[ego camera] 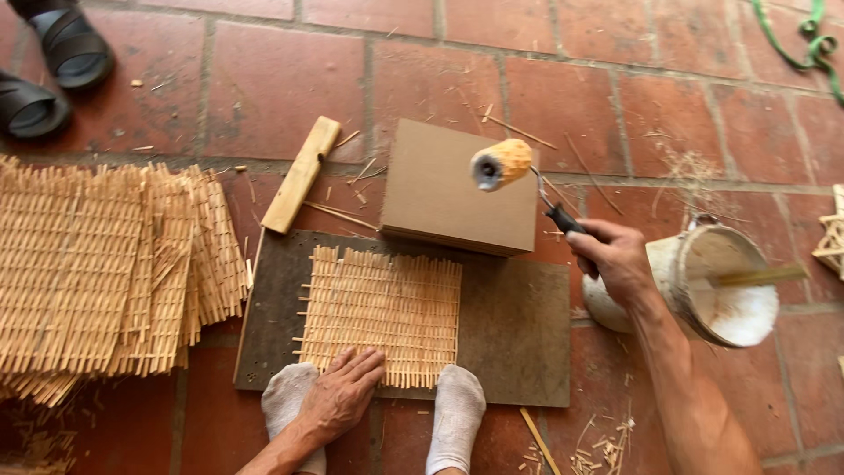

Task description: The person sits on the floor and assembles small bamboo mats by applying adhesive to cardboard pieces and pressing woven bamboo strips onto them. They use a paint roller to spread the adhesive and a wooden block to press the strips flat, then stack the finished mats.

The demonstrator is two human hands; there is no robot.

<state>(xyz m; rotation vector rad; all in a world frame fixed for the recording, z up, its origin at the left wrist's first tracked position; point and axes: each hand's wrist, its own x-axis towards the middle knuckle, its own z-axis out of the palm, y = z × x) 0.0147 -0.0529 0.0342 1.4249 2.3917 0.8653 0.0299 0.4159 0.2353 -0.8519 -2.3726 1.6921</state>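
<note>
Woven bamboo mat (pixel 380 317) | left hand (pixel 343 394) flat atop | right hand (pixel 618 257) grip clamped on foam roller (pixel 503 164)

The floor (pixel 272 79) was laid in red-brown square tiles with pale joints, littered with thin bamboo slivers and shavings. A dark flat board (pixel 514 330) lay directly on it, and above that a stack of brown cardboard sheets (pixel 435 189). A short wooden block (pixel 301 174) rested at the board's upper left corner. To the left spread a heap of woven bamboo mats (pixel 97 264) (overlapping, edges fanned). Two black sandals (pixel 53 66) sat at the top left, a white bucket (pixel 721 286) on the right, and a green cord (pixel 804 44) at the top right.
</note>
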